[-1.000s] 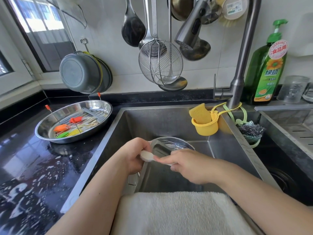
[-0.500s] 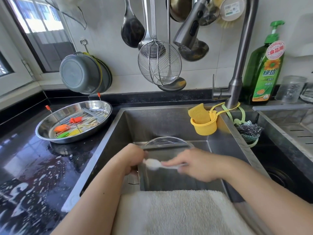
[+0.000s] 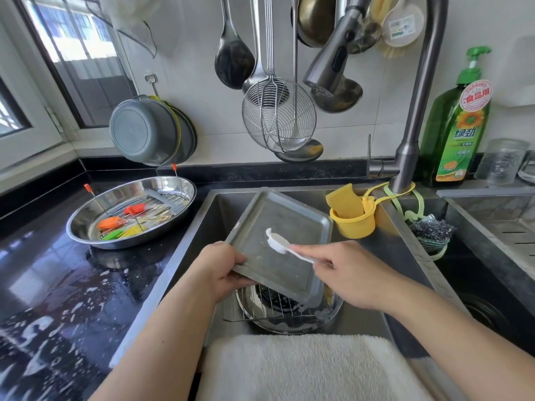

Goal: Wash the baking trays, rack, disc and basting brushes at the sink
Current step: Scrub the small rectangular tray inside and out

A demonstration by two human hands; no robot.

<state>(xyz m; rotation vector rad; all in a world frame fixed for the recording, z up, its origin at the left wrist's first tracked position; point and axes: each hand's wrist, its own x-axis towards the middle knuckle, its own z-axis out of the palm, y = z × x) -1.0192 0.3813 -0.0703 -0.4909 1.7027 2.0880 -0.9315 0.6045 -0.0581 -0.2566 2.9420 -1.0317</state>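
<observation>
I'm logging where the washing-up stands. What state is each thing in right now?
Baking tray: tilted over the sink, held at its left edge by the left hand.
White brush: bristles on the tray, held by the right hand.
Wire rack: lying in the sink under the tray.
Oval tray: on the counter, holding basting brushes.
Faucet: no water seen running.

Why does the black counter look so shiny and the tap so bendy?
Head view: window daylight glares off the wet black counter; the wide-angle lens bows the tap and walls near the edges; the baking tray and white brush stay sharp.
</observation>
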